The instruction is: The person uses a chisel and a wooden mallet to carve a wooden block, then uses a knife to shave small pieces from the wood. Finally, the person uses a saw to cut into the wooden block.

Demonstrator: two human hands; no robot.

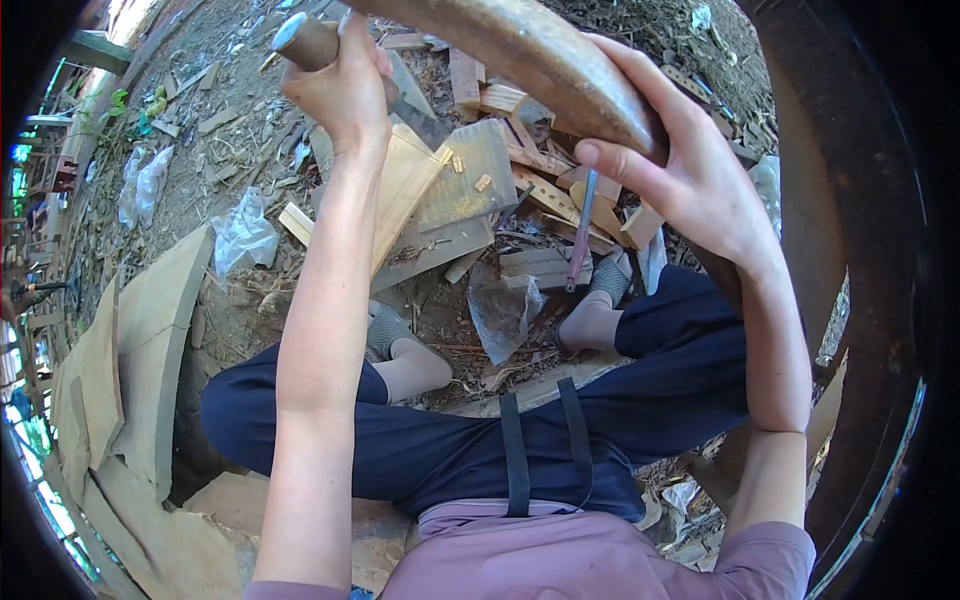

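My left hand (345,95) is wrapped round a thick, round wooden handle (308,45) at the upper left. A dark, flat blade-like part (420,122) shows past the fingers, so the tool looks like a heavy knife. At the top, my right hand (690,165) grips the lower end of a large curved brown piece (530,55), its thumb pressed on the near side. Below that thumb, a slim metal tool with a reddish handle (579,250) overlaps the scraps. A pale wooden board (405,190) stands near my left forearm, beside a flat worn block (465,175).
Wood offcuts (560,195) and chips litter the ground between my feet. Plastic bags (245,235) lie to the left and another (503,312) near my shoes. Large curved planks (150,350) lean at the left. A dark beam (860,250) rises close on the right.
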